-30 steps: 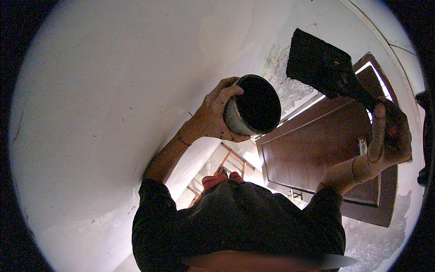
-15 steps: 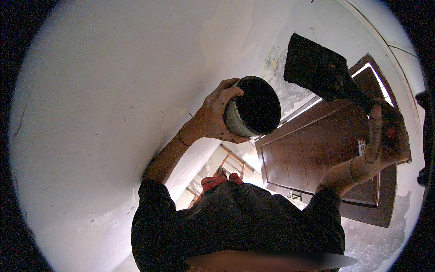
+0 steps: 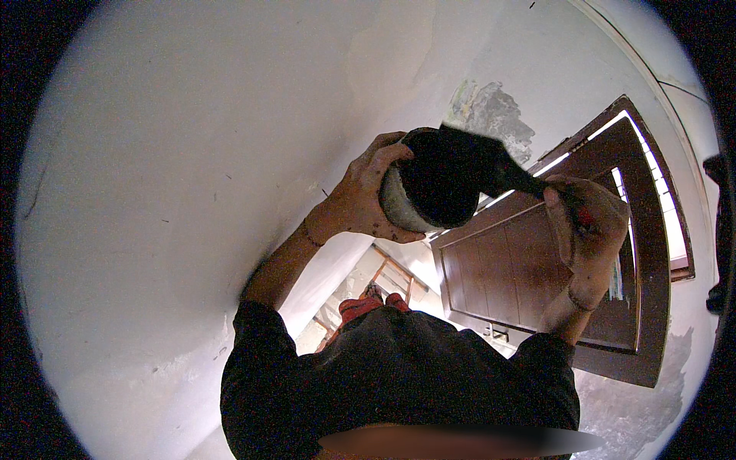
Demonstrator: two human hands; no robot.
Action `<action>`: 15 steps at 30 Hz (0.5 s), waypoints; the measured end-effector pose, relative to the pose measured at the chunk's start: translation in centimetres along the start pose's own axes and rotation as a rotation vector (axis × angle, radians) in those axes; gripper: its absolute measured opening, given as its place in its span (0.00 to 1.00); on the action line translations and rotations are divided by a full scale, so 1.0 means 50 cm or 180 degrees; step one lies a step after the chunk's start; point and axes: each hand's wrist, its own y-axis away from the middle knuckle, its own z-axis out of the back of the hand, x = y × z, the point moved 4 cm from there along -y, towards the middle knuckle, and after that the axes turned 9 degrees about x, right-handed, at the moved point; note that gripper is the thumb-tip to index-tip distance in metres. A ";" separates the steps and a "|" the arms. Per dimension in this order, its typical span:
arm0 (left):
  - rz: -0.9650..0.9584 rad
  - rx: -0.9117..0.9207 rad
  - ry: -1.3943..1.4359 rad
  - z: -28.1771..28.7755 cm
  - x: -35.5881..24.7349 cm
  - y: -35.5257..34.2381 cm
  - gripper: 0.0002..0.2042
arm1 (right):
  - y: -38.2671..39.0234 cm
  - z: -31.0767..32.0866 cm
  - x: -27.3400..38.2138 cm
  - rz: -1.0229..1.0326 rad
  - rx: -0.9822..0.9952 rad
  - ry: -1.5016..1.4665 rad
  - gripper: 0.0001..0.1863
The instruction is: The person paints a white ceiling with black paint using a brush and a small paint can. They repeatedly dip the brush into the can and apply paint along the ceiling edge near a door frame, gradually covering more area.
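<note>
My left hand (image 3: 353,195) is wrapped round the side of a round, light-walled tub (image 3: 400,205). The tub is tilted, so its dark mouth faces the view; what is inside is too dark to make out. A wide, flat, dark brush (image 3: 491,161) is gripped by its handle in my right hand (image 3: 590,226). The brush's broad end lies over the tub's mouth, and its far part merges with the dark there. I cannot tell whether it touches the inside. Dark specks mark my left wrist and palm.
A pale wall (image 3: 153,192) rises close on my left. To the right are a brown wooden door (image 3: 498,264) and a barred opening beside it. Stained, peeling plaster (image 3: 498,111) shows beyond the tub. An orange-brown frame (image 3: 395,270) stands far below near my feet.
My right hand has moved left, bringing the brush from beside the door to over the tub's mouth. My left hand and the tub have stayed nearly still.
</note>
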 end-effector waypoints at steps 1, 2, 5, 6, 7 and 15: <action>-0.0019 -0.0016 0.0037 0.001 0.000 0.000 0.50 | 0.002 -0.001 0.000 0.0000 -0.0009 -0.0075 0.06; -0.0005 -0.0004 0.0073 0.000 0.000 -0.001 0.50 | 0.003 -0.003 0.001 0.0073 0.0001 -0.0067 0.06; 0.0100 0.0139 -0.0033 -0.002 0.000 0.000 0.51 | 0.001 -0.010 0.002 0.0310 0.0014 0.0057 0.05; 0.0071 0.0133 -0.0029 -0.002 0.000 -0.001 0.51 | 0.001 -0.012 0.004 0.0404 0.0027 0.0155 0.05; -0.0003 0.0110 -0.0022 -0.001 -0.002 -0.003 0.51 | 0.000 -0.013 0.005 0.0502 0.0039 0.0249 0.05; 0.0013 0.0055 0.0084 0.002 -0.006 -0.002 0.51 | -0.009 -0.020 -0.011 0.0063 0.0209 -0.0224 0.05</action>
